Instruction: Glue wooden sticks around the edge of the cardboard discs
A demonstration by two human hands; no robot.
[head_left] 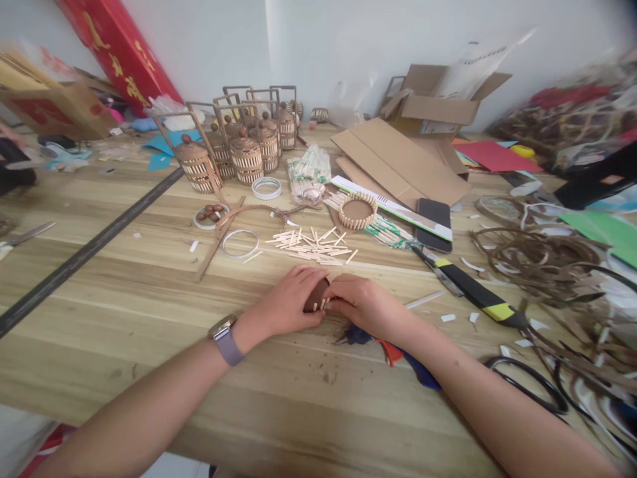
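My left hand (pixel 291 300), with a watch on the wrist, is wrapped round a small round brown disc (pixel 315 297) near the table's front. A few short pale sticks stand along the disc's near edge. My right hand (pixel 362 304) pinches at that edge, its fingertips on one of the short wooden sticks (pixel 325 303). Just beyond my hands lies a loose pile of pale sticks (pixel 318 247). Behind the pile sits a round brown base ringed with upright sticks (pixel 357 211). A white ring (pixel 240 243) lies to the left of the pile.
Several small lidded baskets with tall handles (pixel 247 157) stand at the back. A utility knife (pixel 478 292), a phone (pixel 434 224) and scissors (pixel 527 385) lie at right, beside tangled brown strips (pixel 537 249). Flat cardboard (pixel 393 159) leans behind. A dark bar (pixel 94 249) crosses the left side.
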